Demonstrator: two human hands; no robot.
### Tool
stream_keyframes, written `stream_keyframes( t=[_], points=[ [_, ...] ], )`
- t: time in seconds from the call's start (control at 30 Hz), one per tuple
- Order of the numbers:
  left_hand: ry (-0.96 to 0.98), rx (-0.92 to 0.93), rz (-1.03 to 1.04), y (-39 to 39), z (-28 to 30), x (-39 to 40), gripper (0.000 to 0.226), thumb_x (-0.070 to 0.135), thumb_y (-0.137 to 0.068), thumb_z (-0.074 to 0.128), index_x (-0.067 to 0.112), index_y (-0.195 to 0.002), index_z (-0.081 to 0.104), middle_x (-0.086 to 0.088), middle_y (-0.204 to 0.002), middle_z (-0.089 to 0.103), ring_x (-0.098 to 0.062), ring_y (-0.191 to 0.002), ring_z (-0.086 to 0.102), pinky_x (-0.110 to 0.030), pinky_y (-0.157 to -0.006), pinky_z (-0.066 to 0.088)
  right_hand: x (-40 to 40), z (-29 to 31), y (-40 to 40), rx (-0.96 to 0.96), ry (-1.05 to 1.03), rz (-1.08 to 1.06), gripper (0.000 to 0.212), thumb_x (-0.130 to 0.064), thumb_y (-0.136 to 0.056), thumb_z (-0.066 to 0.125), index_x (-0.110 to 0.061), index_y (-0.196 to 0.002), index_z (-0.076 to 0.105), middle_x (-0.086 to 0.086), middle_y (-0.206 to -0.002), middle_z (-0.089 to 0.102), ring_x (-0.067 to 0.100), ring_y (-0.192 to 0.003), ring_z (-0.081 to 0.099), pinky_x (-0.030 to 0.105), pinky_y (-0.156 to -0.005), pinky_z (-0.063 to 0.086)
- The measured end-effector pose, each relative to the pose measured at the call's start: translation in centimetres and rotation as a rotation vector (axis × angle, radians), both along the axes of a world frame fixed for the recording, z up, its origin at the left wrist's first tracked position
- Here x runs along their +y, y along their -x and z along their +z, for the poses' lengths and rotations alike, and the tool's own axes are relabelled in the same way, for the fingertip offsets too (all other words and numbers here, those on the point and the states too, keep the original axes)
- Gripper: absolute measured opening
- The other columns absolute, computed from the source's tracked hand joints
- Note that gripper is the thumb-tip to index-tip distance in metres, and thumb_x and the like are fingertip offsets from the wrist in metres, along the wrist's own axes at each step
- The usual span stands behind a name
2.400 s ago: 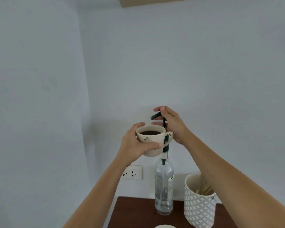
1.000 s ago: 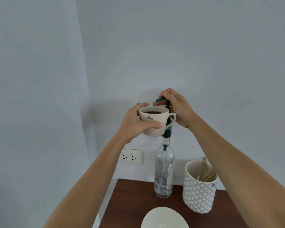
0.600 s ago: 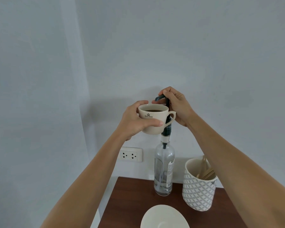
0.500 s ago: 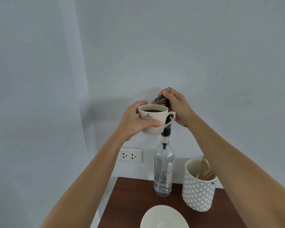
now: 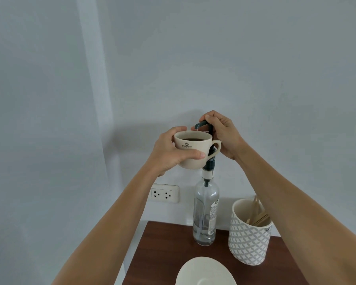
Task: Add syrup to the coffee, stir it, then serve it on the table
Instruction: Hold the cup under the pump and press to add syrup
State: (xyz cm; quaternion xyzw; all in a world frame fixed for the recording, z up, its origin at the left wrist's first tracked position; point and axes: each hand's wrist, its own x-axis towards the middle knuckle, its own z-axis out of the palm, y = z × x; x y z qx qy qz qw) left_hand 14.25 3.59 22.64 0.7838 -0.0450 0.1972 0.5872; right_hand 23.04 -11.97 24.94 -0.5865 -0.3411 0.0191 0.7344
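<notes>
A cream cup (image 5: 193,150) holding dark coffee (image 5: 193,139) is gripped around its body by the left hand (image 5: 169,153) at frame centre, thumb across the front wall and fingers curled behind. The cup is held in the air, its handle pointing to the right of the frame. The right hand (image 5: 222,134) is closed over the dark pump head (image 5: 201,124) of the syrup bottle (image 5: 205,210), just right of and behind the cup. The spout tip is positioned over the cup's rear rim; a thin thread of liquid is seen below it.

The bottle is upright on the brown table (image 5: 164,254) at lower centre, with only a little clear liquid at its base. A patterned white holder (image 5: 250,239) containing wooden sticks (image 5: 257,214) is noted just right of the bottle. 1 white saucer (image 5: 206,272) is recorded at the bottom edge. A wall socket (image 5: 164,193) with 2 outlets is mounted left of the bottle.
</notes>
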Motion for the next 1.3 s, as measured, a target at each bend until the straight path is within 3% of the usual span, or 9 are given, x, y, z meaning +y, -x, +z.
stream_keyframes(
  t=[0.5, 0.63, 0.77, 0.9, 1.3],
  points=[
    [0.003, 0.001, -0.008, 0.13, -0.17, -0.02, 0.11, 0.043, -0.03, 0.088, 0.024, -0.134, 0.057, 0.007, -0.114, 0.066, -0.007, -0.1, 0.062, -0.029, -0.075, 0.053, -0.02, -0.22, -0.22, 0.006, 0.007, -0.007, 0.03, -0.011, -0.102, 0.041, -0.008, -0.082, 0.063, 0.01, -0.074, 0.069, 0.039, -0.098, 0.061, 0.044, -0.083, 0.05],
    [0.006, 0.01, -0.014, 0.16, -0.3, 0.03, 0.106, 0.035, -0.036, 0.093, 0.023, -0.134, 0.056, 0.007, -0.113, 0.065, -0.005, -0.097, 0.062, -0.026, -0.072, 0.053, -0.06, -0.26, -0.14, 0.0, 0.011, 0.001, 0.03, -0.01, -0.102, 0.04, -0.007, -0.082, 0.062, 0.011, -0.074, 0.071, 0.038, -0.096, 0.062, 0.042, -0.081, 0.052],
    [0.011, 0.002, -0.015, 0.28, -0.37, -0.02, 0.109, 0.041, -0.031, 0.089, 0.023, -0.134, 0.057, 0.009, -0.111, 0.065, -0.004, -0.096, 0.062, -0.026, -0.071, 0.053, -0.1, -0.34, -0.26, -0.001, 0.013, 0.008, 0.031, -0.009, -0.102, 0.039, -0.008, -0.082, 0.062, 0.015, -0.079, 0.072, 0.039, -0.095, 0.062, 0.044, -0.084, 0.052],
    [0.024, 0.011, -0.017, 0.28, -0.43, -0.05, 0.102, 0.03, -0.04, 0.092, 0.022, -0.135, 0.056, 0.01, -0.109, 0.065, -0.003, -0.094, 0.062, -0.025, -0.07, 0.052, -0.05, -0.44, -0.32, -0.009, 0.025, -0.008, 0.029, -0.008, -0.101, 0.039, -0.006, -0.083, 0.062, 0.028, -0.094, 0.065, 0.037, -0.094, 0.063, 0.04, -0.079, 0.054],
    [0.046, 0.005, -0.022, 0.52, 0.22, -0.54, 0.094, 0.025, -0.046, 0.09, 0.021, -0.133, 0.057, 0.013, -0.104, 0.065, -0.002, -0.091, 0.063, -0.026, -0.071, 0.052, -0.09, 0.17, -0.68, 0.026, 0.037, -0.001, 0.027, -0.014, -0.1, 0.044, -0.01, -0.083, 0.065, 0.028, -0.098, 0.066, 0.037, -0.096, 0.061, 0.047, -0.088, 0.047]
  ],
)
